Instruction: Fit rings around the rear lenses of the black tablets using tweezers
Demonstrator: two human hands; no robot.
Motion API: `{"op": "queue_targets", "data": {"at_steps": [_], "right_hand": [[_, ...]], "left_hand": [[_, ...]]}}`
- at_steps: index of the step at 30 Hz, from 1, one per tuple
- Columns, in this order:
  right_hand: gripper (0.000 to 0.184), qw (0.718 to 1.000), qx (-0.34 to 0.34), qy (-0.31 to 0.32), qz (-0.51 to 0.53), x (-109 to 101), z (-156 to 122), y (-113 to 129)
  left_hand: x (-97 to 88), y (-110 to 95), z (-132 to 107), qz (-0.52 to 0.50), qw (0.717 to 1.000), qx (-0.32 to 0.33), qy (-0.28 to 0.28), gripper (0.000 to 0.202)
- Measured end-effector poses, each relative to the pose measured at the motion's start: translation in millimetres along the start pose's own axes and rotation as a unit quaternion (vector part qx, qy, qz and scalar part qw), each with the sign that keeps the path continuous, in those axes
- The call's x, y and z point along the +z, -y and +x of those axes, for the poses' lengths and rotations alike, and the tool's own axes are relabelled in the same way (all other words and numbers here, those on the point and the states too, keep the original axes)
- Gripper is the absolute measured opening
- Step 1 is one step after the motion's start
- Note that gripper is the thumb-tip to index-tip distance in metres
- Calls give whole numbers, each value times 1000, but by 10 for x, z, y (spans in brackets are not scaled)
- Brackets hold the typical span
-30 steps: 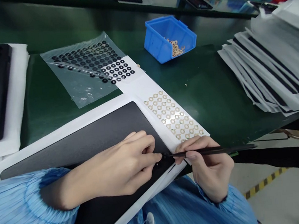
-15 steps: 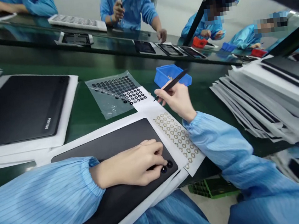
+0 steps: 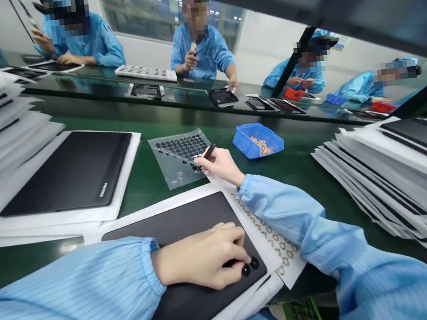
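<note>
A: While a spare tablet lies far left, the left hand presses flat on the near tablet, fingers loosely curled beside its two lenses, gripping nothing.
B: And the right hand?
A: Pinching a black tool, tip down on the sticker sheet in its clear bag. Blue bin just right, paper stack beyond.

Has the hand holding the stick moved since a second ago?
Yes. The right hand with its stick went from the dark tablet's near corner to the black-ring sheet.
</note>
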State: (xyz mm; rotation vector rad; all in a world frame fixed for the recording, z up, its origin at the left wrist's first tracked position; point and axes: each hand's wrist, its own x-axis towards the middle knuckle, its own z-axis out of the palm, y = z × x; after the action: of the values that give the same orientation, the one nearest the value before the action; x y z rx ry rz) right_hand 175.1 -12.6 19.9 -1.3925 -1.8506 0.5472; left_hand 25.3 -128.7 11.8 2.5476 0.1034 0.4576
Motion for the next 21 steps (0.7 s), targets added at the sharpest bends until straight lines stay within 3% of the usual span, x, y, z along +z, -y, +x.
{"op": "queue_targets", "data": {"at_steps": [5,13,18,21], "right_hand": [[22,1000,-14,19,3,189,94,-3],[21,999,-32,42,-3,242,90,-65],[31,999,-33,35,0,-28,48,49],[33,1000,-22,20,-1,-316,-239,105]], "left_hand": [[16,11,-5,12,1000,5,-5,19],[17,-7,10,29,1000,9,-6,20],[-59,18,-15,101,993,-44,-50,32],[-214,98,39,178,973,-96,-110,39]]}}
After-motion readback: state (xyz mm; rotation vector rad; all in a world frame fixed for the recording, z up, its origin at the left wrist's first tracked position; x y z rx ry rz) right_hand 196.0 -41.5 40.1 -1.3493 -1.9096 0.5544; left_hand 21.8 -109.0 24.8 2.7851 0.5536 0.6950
